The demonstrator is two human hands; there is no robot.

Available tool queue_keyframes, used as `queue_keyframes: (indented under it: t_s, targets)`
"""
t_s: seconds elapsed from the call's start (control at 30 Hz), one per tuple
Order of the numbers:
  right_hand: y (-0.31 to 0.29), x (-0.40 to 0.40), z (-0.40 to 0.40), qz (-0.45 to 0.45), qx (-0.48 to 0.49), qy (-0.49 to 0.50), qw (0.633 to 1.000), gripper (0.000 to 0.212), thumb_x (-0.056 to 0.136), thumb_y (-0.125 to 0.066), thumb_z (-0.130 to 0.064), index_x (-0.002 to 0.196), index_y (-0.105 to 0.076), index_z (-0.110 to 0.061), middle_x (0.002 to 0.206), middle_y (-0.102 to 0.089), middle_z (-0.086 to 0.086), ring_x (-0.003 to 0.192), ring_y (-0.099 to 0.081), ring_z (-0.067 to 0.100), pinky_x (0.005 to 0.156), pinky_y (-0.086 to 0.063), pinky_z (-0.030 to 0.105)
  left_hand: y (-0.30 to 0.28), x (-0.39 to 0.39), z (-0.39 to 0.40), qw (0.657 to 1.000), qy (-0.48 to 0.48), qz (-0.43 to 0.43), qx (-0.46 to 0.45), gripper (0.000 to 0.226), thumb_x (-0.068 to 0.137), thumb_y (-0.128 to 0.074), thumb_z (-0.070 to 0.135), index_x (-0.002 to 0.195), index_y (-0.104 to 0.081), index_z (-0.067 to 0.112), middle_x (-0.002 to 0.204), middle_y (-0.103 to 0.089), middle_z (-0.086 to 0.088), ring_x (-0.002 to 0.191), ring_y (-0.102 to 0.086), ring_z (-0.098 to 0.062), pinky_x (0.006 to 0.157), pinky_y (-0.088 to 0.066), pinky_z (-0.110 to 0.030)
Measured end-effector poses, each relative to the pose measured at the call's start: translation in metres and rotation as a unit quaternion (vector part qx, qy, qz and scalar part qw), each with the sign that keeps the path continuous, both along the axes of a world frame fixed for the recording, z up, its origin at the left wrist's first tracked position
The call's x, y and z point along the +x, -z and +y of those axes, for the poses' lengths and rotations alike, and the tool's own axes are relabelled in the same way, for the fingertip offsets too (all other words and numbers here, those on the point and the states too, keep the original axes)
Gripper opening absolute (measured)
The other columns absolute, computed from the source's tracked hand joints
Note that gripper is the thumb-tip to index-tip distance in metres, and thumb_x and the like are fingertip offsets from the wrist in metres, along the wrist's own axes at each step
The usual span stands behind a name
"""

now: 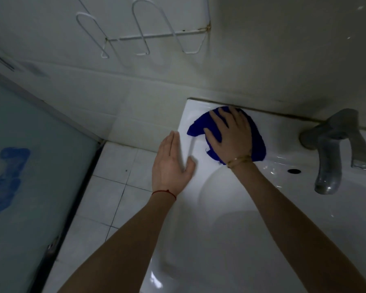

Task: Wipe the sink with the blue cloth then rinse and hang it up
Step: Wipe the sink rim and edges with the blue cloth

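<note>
From the head camera, looking down: the right hand (228, 135) lies flat on the crumpled deep-blue cloth (256, 142), fingers straight and spread, pressing it against the white glazed ceramic sink (220, 240) at its far left corner, right beside the wall; a thin gold bracelet (239, 160) circles that wrist; the left hand (171, 163) rests palm-down on the sink's left rim, fingers straight and held together, thumb out to the side, just beside the cloth but not touching it; a red thread (164, 192) is tied round its wrist. The grey metal tap (334, 151) stands at the sink's back edge, well to the right of the cloth, spout hanging over the basin; a small dark overflow hole (294, 171) sits just left of the spout. On the white tiled wall above hangs a white wire rack (144, 37), with rust at its right fixing; a frosted glass panel with blue markings (19, 166) stands off the sink's left side.
</note>
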State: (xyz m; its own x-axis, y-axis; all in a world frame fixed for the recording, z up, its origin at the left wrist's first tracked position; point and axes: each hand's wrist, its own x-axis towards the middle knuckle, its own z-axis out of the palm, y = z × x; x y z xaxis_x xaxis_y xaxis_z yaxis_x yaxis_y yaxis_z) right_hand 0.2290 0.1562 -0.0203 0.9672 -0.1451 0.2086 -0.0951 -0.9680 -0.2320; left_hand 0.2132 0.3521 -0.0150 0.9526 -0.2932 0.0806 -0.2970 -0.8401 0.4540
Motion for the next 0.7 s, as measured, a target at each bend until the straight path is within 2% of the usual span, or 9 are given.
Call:
queue_keyframes:
  t_s: [0.1,0.2,0.3,0.37,0.47,0.57,0.63,0.7]
  targets:
    - [0.005,-0.021,-0.037,-0.010,-0.032,-0.038,0.999,0.061,0.094,-0.038,-0.053,0.137,-0.050,-0.012,0.141,-0.050,0.013,0.132,-0.041,0.035,0.114,-0.027,0.046,-0.001,0.000,0.001,1.000,-0.014,0.012,-0.008,0.073,0.092,-0.058,0.038,0.151,-0.029,0.006,0.154,-0.038,-0.012,0.142,-0.034,-0.024,0.116,-0.027,-0.031]
    - [0.011,-0.056,-0.074,-0.051,-0.005,0.068,0.996,0.061,0.093,-0.043,-0.054,0.135,-0.053,-0.012,0.138,-0.053,0.013,0.129,-0.044,0.035,0.111,-0.031,0.046,-0.001,0.000,0.000,1.000,-0.008,0.019,-0.016,0.072,0.090,-0.061,0.033,0.149,-0.033,0.004,0.148,-0.045,-0.014,0.138,-0.039,-0.027,0.112,-0.033,-0.033]
    - [0.009,-0.047,-0.055,-0.051,0.005,0.178,0.983,0.060,0.092,-0.046,-0.054,0.132,-0.056,-0.011,0.137,-0.054,0.013,0.129,-0.044,0.036,0.111,-0.030,0.048,0.000,0.001,0.000,1.000,-0.011,0.015,-0.016,0.072,0.089,-0.061,0.032,0.149,-0.033,0.004,0.147,-0.045,-0.015,0.136,-0.040,-0.027,0.109,-0.030,-0.027]
    - [0.004,-0.024,-0.026,-0.025,-0.009,0.158,0.987,0.061,0.092,-0.042,-0.056,0.133,-0.054,-0.012,0.138,-0.053,0.013,0.131,-0.043,0.036,0.112,-0.028,0.048,0.001,0.001,0.000,1.000,-0.009,0.019,-0.016,0.073,0.090,-0.059,0.035,0.151,-0.030,0.006,0.148,-0.043,-0.014,0.137,-0.039,-0.025,0.109,-0.031,-0.028]
    - [0.002,-0.001,0.003,0.001,-0.025,0.049,0.999,0.061,0.092,-0.040,-0.057,0.136,-0.051,-0.016,0.139,-0.053,0.011,0.132,-0.042,0.035,0.112,-0.028,0.048,0.003,0.000,0.000,1.000,-0.008,0.015,-0.014,0.074,0.091,-0.057,0.037,0.152,-0.027,0.008,0.150,-0.041,-0.011,0.138,-0.037,-0.022,0.110,-0.033,-0.029]
    - [0.006,-0.012,-0.021,-0.003,-0.033,-0.026,0.999,0.058,0.094,-0.043,-0.053,0.136,-0.050,-0.014,0.140,-0.051,0.011,0.132,-0.042,0.034,0.113,-0.029,0.047,0.004,0.001,0.000,1.000,-0.011,0.014,-0.017,0.074,0.091,-0.058,0.038,0.152,-0.028,0.008,0.149,-0.043,-0.012,0.137,-0.038,-0.023,0.108,-0.030,-0.026]
    - [0.011,-0.032,-0.052,-0.020,-0.047,-0.005,0.999,0.058,0.094,-0.041,-0.052,0.133,-0.053,-0.011,0.138,-0.054,0.013,0.129,-0.046,0.035,0.112,-0.031,0.047,0.003,0.001,0.000,1.000,-0.010,0.010,-0.017,0.074,0.090,-0.060,0.036,0.151,-0.030,0.007,0.147,-0.044,-0.013,0.136,-0.040,-0.025,0.107,-0.029,-0.025]
    - [0.012,-0.048,-0.070,-0.033,-0.027,0.063,0.997,0.057,0.095,-0.041,-0.052,0.133,-0.054,-0.011,0.136,-0.055,0.013,0.129,-0.046,0.035,0.111,-0.032,0.048,0.002,0.001,0.000,1.000,-0.011,0.007,-0.020,0.073,0.090,-0.061,0.034,0.150,-0.031,0.006,0.146,-0.045,-0.014,0.136,-0.041,-0.026,0.108,-0.032,-0.027]
